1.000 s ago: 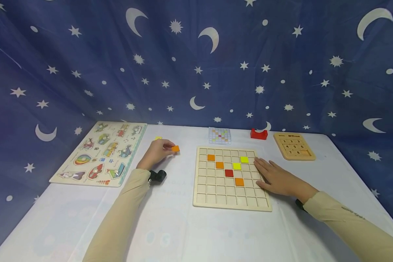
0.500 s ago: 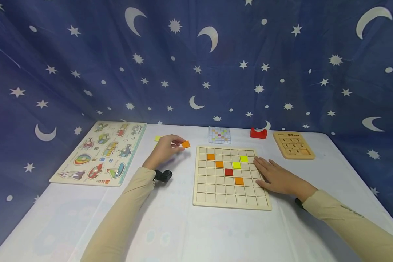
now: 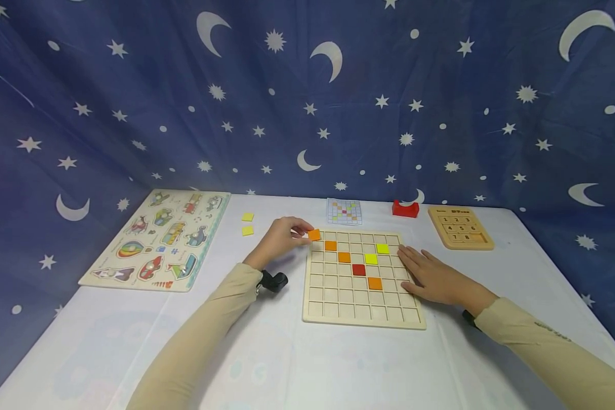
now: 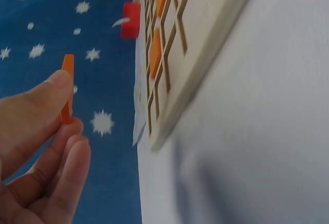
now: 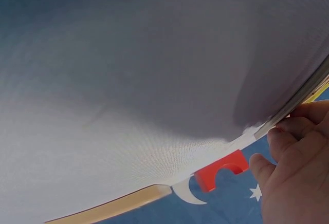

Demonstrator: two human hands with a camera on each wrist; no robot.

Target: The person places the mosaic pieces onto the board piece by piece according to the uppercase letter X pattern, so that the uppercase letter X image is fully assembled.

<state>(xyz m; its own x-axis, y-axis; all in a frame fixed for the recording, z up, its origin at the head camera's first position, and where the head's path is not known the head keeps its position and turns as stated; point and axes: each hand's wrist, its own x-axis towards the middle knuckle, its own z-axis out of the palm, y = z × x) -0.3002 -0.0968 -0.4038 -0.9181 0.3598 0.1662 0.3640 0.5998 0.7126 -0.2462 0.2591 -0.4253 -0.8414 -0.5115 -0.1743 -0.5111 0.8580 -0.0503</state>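
Observation:
An orange square tile is pinched between the thumb and fingers of my left hand, over the far left corner of a wooden grid board. In the left wrist view the held tile is seen edge-on, clear of the board. My right hand rests with straight fingers on the board's right edge. Set in the grid are several orange tiles, a red tile and two yellow tiles.
Two yellow tiles lie left of the board. Behind it are a printed pattern card and a red holder. A wooden number puzzle lies at the right, a picture puzzle board at the left.
My left hand has carried the orange tile rightward, from the table beside the loose yellow tiles to the board's far left corner. My right hand has stayed put.

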